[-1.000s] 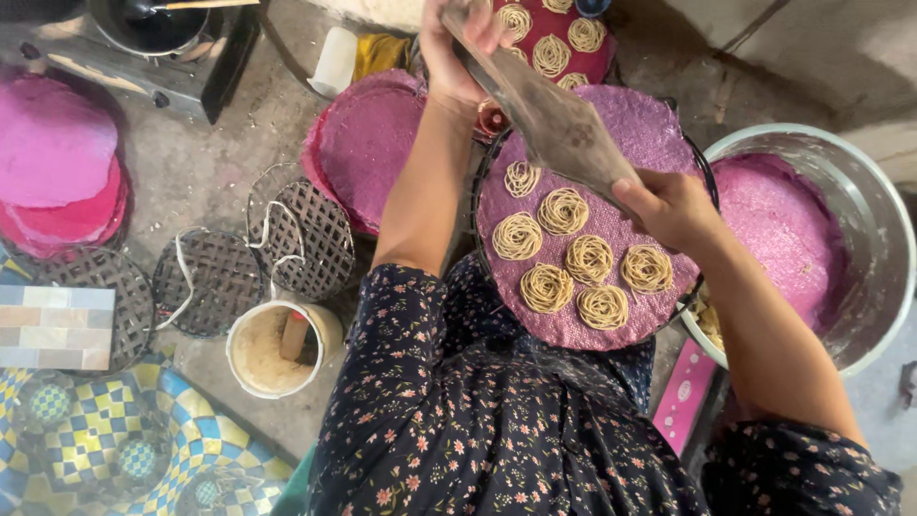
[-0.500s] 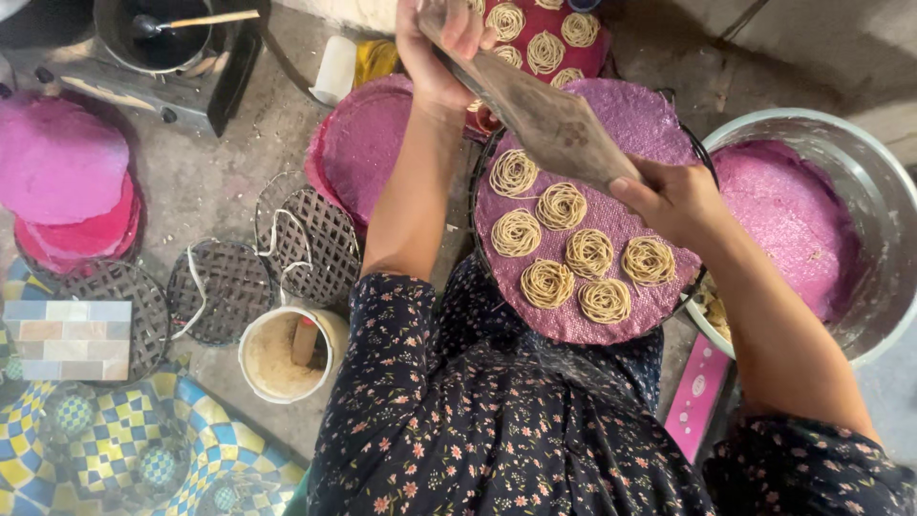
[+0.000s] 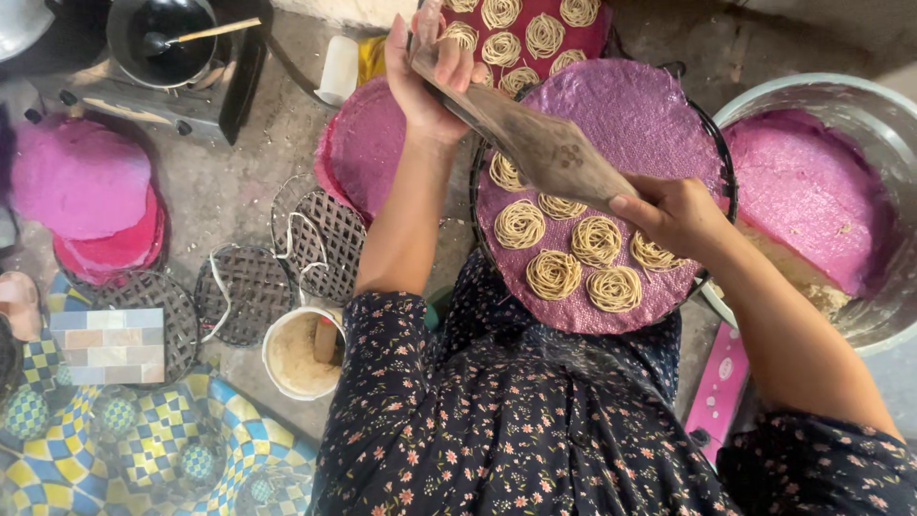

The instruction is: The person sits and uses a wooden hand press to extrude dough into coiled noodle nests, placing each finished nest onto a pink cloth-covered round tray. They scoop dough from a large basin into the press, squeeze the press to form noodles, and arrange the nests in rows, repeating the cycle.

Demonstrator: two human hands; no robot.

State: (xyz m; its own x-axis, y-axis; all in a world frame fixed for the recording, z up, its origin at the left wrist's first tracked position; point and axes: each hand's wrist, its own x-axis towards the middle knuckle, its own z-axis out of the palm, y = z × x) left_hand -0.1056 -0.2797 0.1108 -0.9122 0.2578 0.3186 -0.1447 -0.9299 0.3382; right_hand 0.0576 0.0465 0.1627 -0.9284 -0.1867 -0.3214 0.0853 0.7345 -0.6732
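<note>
While my right hand clenches the near end of the wooden press and my left hand grasps the far end, I should keep it level over the purple tray, filling the gap beyond the coils. Its underside is hidden; farther trays are cut off.

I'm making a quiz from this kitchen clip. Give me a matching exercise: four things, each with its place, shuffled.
Things:
1 wooden press
2 noodle coils
3 metal basin
4 black pot

Places:
A on the stove, top left
B held in both hands
C far right, holding dough under pink cloth
D on the purple round tray

Pairs: 1-B, 2-D, 3-C, 4-A
</note>
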